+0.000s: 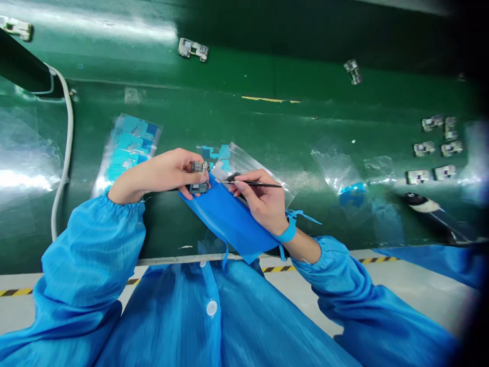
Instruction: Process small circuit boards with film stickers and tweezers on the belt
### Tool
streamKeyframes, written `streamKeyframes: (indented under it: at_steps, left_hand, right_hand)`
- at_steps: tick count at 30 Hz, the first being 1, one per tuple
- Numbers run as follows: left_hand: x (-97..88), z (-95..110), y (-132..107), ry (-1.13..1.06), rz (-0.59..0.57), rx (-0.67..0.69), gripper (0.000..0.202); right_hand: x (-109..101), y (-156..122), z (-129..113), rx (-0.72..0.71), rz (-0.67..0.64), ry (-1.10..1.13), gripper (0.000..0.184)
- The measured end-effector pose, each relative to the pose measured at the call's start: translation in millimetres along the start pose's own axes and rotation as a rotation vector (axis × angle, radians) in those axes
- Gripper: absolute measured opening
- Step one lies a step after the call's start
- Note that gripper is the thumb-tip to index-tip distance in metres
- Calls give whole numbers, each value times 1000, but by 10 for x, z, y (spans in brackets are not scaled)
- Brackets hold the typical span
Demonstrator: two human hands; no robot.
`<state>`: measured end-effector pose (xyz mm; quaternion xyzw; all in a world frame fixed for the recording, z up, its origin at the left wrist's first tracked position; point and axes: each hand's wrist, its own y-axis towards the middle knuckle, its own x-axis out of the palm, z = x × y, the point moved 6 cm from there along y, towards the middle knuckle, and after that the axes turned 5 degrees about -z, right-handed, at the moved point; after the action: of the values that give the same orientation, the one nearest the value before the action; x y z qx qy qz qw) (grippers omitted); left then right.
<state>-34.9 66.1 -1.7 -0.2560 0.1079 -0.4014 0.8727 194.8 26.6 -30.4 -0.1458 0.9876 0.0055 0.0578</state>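
Observation:
My left hand (168,171) is closed round a small metal electronic part (199,176), held just above a blue cloth (229,216) on the green table. My right hand (260,199) pinches black tweezers (254,183), their tip pointing left toward the part. A clear film sheet with blue stickers (244,162) lies just behind both hands. A blue wrist strap (288,232) circles my right wrist.
A sheet of blue stickers (128,148) lies at left beside a white cable (64,153). Several small metal parts (435,148) sit at right, others (193,49) on the green belt behind. Clear bags (344,171) and a black-white tool (422,204) lie at right.

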Motion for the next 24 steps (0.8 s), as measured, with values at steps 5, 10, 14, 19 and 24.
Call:
streamKeyframes:
  at_steps: [5, 10, 14, 19, 24]
  left_hand:
    - [-1, -14, -2, 10, -8, 11, 31]
    - [-3, -22, 6, 15, -6, 11, 28]
    - [-7, -19, 2, 27, -10, 3, 27]
    - [-3, -22, -4, 36, -4, 10, 27]
    - [-5, -45, 4, 29, 13, 27, 22]
  right_hand:
    - [11, 26, -14, -22, 16, 13, 13]
    - [11, 37, -38, -44, 20, -8, 17]
    - [-40, 54, -66, 43, 62, 93, 27]
    - [15, 88, -10, 278, 22, 286, 40]
    - [76, 139, -14, 311, 53, 242, 51]
